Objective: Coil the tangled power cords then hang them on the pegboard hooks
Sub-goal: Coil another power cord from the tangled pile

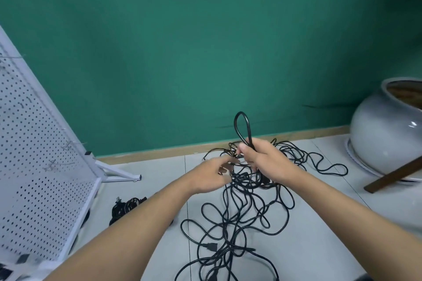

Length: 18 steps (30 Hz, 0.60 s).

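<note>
A big tangle of black power cords (237, 219) sprawls over the pale floor in front of me. My right hand (265, 159) grips one cord, and a narrow loop (242, 125) of it sticks up above my fist. My left hand (212, 175) hovers just left of the fist with its fingers spread and loose, and whether they touch the strands is unclear. The white pegboard (38, 166) leans at the left with wire hooks (68, 145) on it. A coiled black cord (125, 206) lies on the floor by its foot.
A large grey ceramic pot (386, 130) stands at the right, with a dark wooden stick (392, 177) leaning against it. The green wall (205, 41) and its wooden skirting close off the far side. The pegboard's white foot (118, 172) juts out onto the floor.
</note>
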### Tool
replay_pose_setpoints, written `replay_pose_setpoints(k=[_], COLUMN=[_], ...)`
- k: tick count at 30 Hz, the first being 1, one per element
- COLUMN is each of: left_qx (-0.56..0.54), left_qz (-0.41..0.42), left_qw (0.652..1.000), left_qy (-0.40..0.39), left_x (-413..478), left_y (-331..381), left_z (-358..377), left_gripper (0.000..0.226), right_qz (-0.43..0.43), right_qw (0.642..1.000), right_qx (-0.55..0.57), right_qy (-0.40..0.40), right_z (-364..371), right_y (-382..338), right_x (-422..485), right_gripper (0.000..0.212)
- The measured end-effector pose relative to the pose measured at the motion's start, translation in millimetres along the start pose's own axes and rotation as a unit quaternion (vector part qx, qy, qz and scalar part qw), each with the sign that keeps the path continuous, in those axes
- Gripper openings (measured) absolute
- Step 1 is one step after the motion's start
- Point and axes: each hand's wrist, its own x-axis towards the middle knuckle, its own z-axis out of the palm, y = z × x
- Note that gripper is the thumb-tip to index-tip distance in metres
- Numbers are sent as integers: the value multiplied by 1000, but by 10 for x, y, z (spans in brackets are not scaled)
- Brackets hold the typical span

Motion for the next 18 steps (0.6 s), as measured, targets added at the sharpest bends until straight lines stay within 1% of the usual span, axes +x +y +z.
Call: replay_pose_setpoints(k=[3,5,6,7,9,11,13,14,16,18], left_qx=[139,188,206,220,217,214,208,201,186,159], left_qz=[24,31,32,31,23,34,65,92,154,192], left_qw=[988,979,975,972,975,976,976,974,965,957], left_qy=[-60,-79,-78,-71,-50,-29,13,44,105,150], left_x=[-13,2,21,42,74,79,72,64,35,-7], left_y=[-32,-83,-119,-153,-217,-233,-187,-151,-59,28], left_z=[103,165,185,188,161,106,30,-14,-96,-157], left_gripper=[55,50,43,35,19,13,10,8,3,8], right_qz=[8,13,16,16,20,18,26,32,37,28], right_qw=[999,998,998,999,998,988,979,975,974,974], right_qx=[53,66,61,42,-51,-146,-199,-217,-225,-223], right_qy=[-6,-11,-9,-2,25,41,36,26,-8,-40], right_z=[-7,-16,-23,-32,-64,-103,-135,-145,-165,-171], right_y=[-16,-23,-24,-28,-21,-11,-2,9,29,47], right_x=[-10,-20,-29,-38,-57,-74,-87,-86,-88,-81], right_gripper=[25,23,20,18,18,17,13,19,42,65])
